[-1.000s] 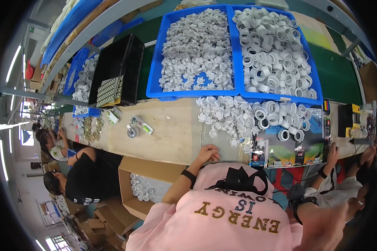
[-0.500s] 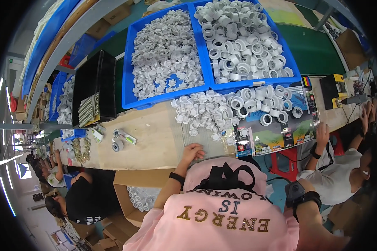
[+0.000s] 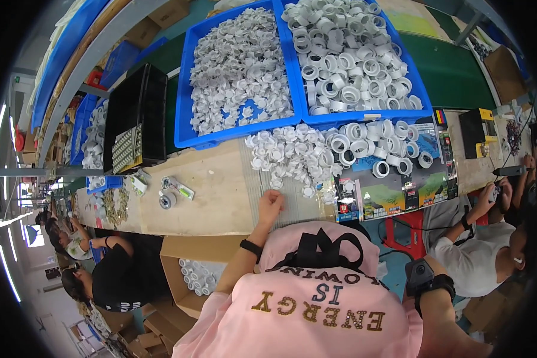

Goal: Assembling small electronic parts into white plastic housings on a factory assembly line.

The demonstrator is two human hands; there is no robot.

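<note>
My left hand (image 3: 271,206) is over the near edge of the table, a black band on its wrist. Its fingers look curled together; whether anything is inside them is hidden. Just beyond it lies a loose heap of white flower-shaped plastic pieces (image 3: 289,154). To the right of that heap are loose white plastic rings (image 3: 380,148), partly on a colourful printed sheet (image 3: 376,200). At the lower right my right forearm shows, with a small black camera (image 3: 420,273) strapped at the wrist; the right hand itself is out of sight.
Two blue bins stand behind: one of flower-shaped pieces (image 3: 241,65), one of rings (image 3: 352,59). A black crate (image 3: 136,119) is to their left. A cardboard box (image 3: 176,268) of white parts sits below the table edge. Co-workers sit on both sides, near a red stool (image 3: 400,238).
My left hand has moved forward toward the flower-shaped pieces, its fingers turning from pointing right to pointing away. The co-worker at right has brought their hands together around a small white part.
</note>
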